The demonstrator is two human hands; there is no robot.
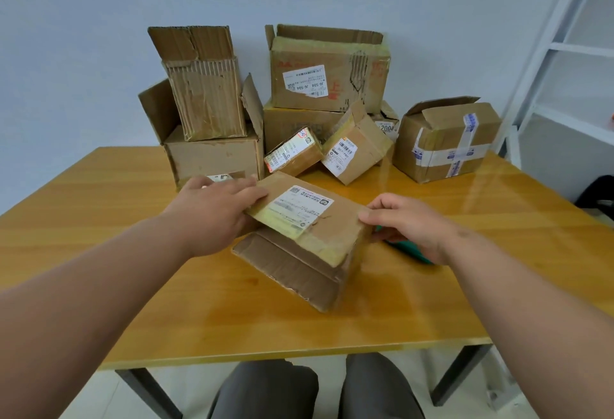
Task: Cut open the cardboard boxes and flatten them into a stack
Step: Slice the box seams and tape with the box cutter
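Cardboard box (305, 236), one item, in hand. Location: near the middle of the yellow table (133, 285), tipped up on one edge, labelled face turned up and away from the person, its underside facing them. Long axis runs from upper left to lower right across the view.

Grip: left hand (212, 212) lies over the box's far-left end, fingers fairly straight across the taped edge, pressing rather than clasping. Right hand (412, 222) meets the opposite corner, fingers loosely bent against the cardboard; whether it pinches the corner or only steadies it cannot be told. The box sits squarely between the two hands, neither clearly nearer.

Condition: brown corrugated board, worn and creased; white shipping label (300, 207) on the upper face; yellowed tape along the edges and across the seam. Underside scuffed, flaps seemingly closed.

Associated item: green object (408, 249), partly hidden under the right hand, lying on the table just beside the box; possibly the cutter, too covered to say.

Stock awaiting: pile of boxes (299, 113) along the table's far edge, several with flaps raised, none flattened. Judged stage: early, first box being positioned for cutting.
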